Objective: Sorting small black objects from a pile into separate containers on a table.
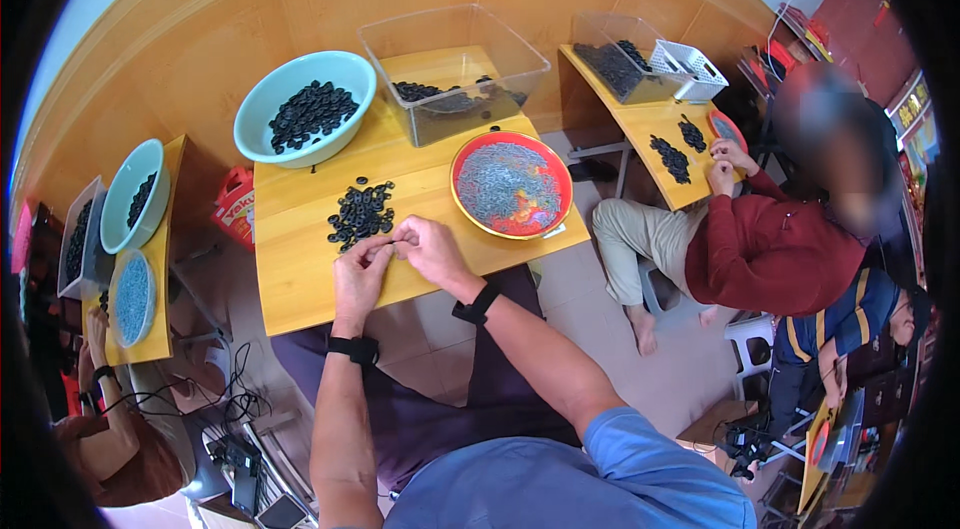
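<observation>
My left hand [360,276] and my right hand [432,250] meet over the front of the yellow table [300,274]. Their fingertips are pinched together around something dark and too small to make out. Just beyond them lies a loose pile of small black ring-shaped pieces [361,214]. To the right of the pile, a red round tray with a yellow rim [461,201] holds many thin silvery metal pieces [500,179]. Black bands circle both of my wrists.
A light-green basin [250,141] with black pieces stands at the back left, beside a clear plastic bin [440,127]. At the right, a person in a dark red top [770,254] works at another table [640,124]. Another person's arm [115,419] shows at the left; cables [235,399] hang nearby.
</observation>
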A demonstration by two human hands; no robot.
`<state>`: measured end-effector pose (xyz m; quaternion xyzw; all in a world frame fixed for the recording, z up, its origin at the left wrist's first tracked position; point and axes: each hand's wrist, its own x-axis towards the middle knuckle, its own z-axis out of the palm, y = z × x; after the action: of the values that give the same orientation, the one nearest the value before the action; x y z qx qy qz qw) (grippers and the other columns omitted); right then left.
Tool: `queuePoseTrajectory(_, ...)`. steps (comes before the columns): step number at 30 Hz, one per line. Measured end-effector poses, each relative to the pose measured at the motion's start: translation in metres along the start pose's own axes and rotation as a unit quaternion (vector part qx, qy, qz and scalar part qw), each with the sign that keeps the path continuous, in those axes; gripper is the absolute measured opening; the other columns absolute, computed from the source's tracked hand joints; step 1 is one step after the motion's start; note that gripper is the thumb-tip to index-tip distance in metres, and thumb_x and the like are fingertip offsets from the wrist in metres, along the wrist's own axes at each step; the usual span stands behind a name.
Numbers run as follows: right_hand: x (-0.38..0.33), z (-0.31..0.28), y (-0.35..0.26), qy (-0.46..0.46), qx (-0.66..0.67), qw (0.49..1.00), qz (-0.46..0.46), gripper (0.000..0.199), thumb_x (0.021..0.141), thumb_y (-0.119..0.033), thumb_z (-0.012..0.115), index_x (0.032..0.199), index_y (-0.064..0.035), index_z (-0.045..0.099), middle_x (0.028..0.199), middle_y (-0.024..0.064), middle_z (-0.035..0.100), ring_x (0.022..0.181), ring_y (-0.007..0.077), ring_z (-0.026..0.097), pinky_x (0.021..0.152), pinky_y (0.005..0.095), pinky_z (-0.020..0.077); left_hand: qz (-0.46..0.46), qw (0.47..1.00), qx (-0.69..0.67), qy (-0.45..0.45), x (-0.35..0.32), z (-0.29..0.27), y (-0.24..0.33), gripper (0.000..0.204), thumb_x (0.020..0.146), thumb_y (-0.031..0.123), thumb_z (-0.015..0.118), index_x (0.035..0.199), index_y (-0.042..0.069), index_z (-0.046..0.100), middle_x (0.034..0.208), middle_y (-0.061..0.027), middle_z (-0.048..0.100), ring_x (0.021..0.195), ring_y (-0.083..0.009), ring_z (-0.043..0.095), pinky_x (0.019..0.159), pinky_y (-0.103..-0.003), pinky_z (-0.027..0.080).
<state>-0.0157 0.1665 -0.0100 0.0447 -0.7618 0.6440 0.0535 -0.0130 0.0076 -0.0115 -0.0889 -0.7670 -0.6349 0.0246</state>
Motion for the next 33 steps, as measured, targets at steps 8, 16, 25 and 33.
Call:
queuePoseTrajectory(8,-0.012,-0.003,-0.008,0.010,-0.088,0.991,-0.101,0.009,0.084,-0.003,0.069,0.091,0.0000,0.065,0.077,0.0141,0.071,0.071,0.0232,0.072,0.065,0.0330,0.0544,-0.043,0.998,-0.041,0.009,0.005,0.001,0.005,0.015,0.086,0.008,0.077,0.094,-0.003,0.071,0.078,-0.0017,0.069,0.065,-0.0038,0.057,0.057,-0.019,0.045)
queuePoseTrajectory(16,-0.017,-0.005,-0.015,0.001,-0.087,0.993,-0.086,0.013,0.082,0.000,0.065,0.094,-0.0007,0.062,0.084,0.0157,0.070,0.075,0.0307,0.070,0.067,0.0391,0.0538,-0.020,0.999,-0.035,0.020,0.005,0.002,0.001,0.012,0.087,0.002,0.073,0.097,-0.003,0.069,0.079,-0.0009,0.068,0.066,-0.0039,0.058,0.059,-0.019,0.046)
queuePoseTrajectory(25,-0.019,-0.004,-0.006,0.031,-0.039,0.994,-0.100,0.010,0.087,-0.003,0.067,0.094,0.0018,0.064,0.077,0.0092,0.070,0.067,0.0139,0.067,0.066,0.0276,0.0539,-0.006,0.999,-0.040,0.036,0.008,0.000,-0.011,0.016,0.088,0.003,0.070,0.102,-0.004,0.072,0.079,-0.0016,0.067,0.068,-0.0063,0.057,0.066,-0.023,0.049)
queuePoseTrajectory(33,-0.037,-0.129,-0.054,0.086,-0.265,0.955,-0.104,0.009,0.085,-0.012,0.068,0.089,-0.0044,0.071,0.084,0.0141,0.072,0.078,0.0284,0.071,0.070,0.0359,0.0540,-0.007,0.999,-0.019,0.039,0.006,-0.004,-0.006,0.015,0.089,0.003,0.068,0.101,-0.006,0.071,0.079,-0.0013,0.068,0.068,-0.0049,0.054,0.064,-0.022,0.047)
